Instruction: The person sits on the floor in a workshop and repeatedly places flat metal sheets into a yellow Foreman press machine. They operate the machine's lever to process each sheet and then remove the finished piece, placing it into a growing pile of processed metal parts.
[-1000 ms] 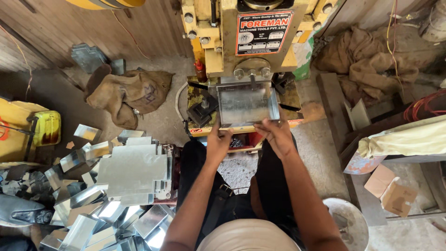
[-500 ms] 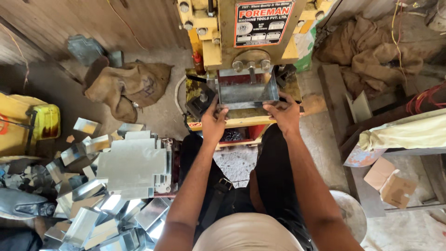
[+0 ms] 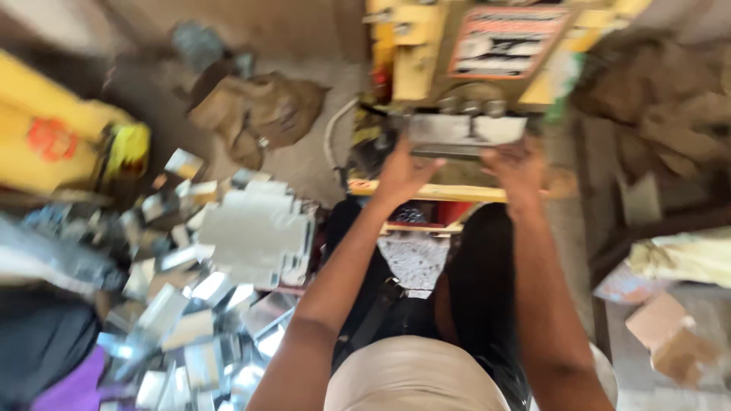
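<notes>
Both hands are reaching forward to a flat metal sheet lying at the mouth of a yellow press machine. The left hand is gripping the sheet's near left corner, its fingers curled up over the edge and pinching it; the blur keeps the exact spread of each finger from being told. The right hand is grasping the near right corner in the same manner, fingers closed onto the edge rather than splayed. The sheet is spanning the gap between the two hands, sitting just beyond the fingertips and touching the machine's front. It is looking grey and shiny, roughly rectangular, with a darker band along the near edge, and it is lying about level.

Just below the hands a yellow worktop edge is running across. Well off to the left of the left-hand fingers, a heap of cut metal pieces is lying on the floor, bright and reflective, with a larger notched plate resting on top. Beyond that heap, a crumpled brown sack is lying on the floor.
</notes>
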